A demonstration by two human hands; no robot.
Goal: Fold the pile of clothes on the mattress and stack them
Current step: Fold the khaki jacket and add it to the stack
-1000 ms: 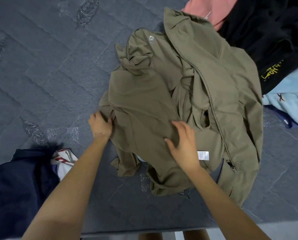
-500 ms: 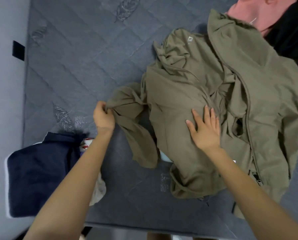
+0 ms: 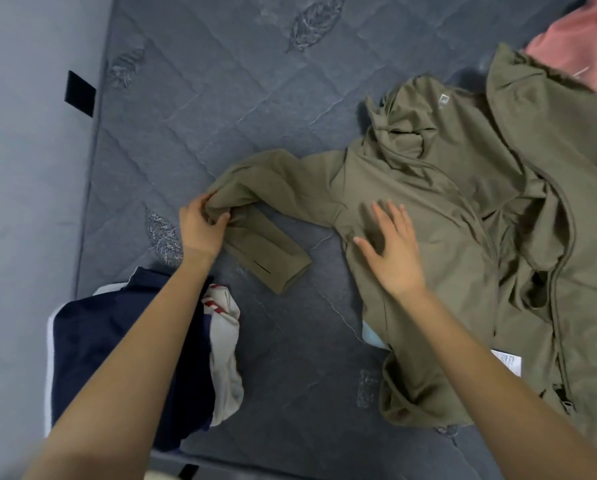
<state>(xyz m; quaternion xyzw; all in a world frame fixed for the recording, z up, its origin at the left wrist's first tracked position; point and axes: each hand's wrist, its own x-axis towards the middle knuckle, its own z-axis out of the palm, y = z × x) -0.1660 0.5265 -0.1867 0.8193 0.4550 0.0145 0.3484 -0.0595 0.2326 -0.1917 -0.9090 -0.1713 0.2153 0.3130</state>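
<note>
An olive-green zip jacket (image 3: 463, 188) lies crumpled across the right half of the grey quilted mattress (image 3: 220, 81). One sleeve (image 3: 265, 216) stretches out to the left, its cuff bent back toward me. My left hand (image 3: 200, 226) pinches that sleeve near its bend. My right hand (image 3: 390, 247) lies flat with fingers spread on the jacket's body. A folded navy garment (image 3: 117, 344) rests at the mattress's near left corner, partly under my left forearm, with a white and red cloth (image 3: 224, 327) beside it.
A pink garment (image 3: 574, 43) sits at the far right corner, partly under the jacket. A pale wall (image 3: 30, 168) runs along the mattress's left edge. A white care label (image 3: 508, 362) shows by my right forearm.
My left hand has drawn the jacket sleeve further out to the left, straightening it. The right hand stays pressed on the jacket body. The view has shifted left, showing more wall.
</note>
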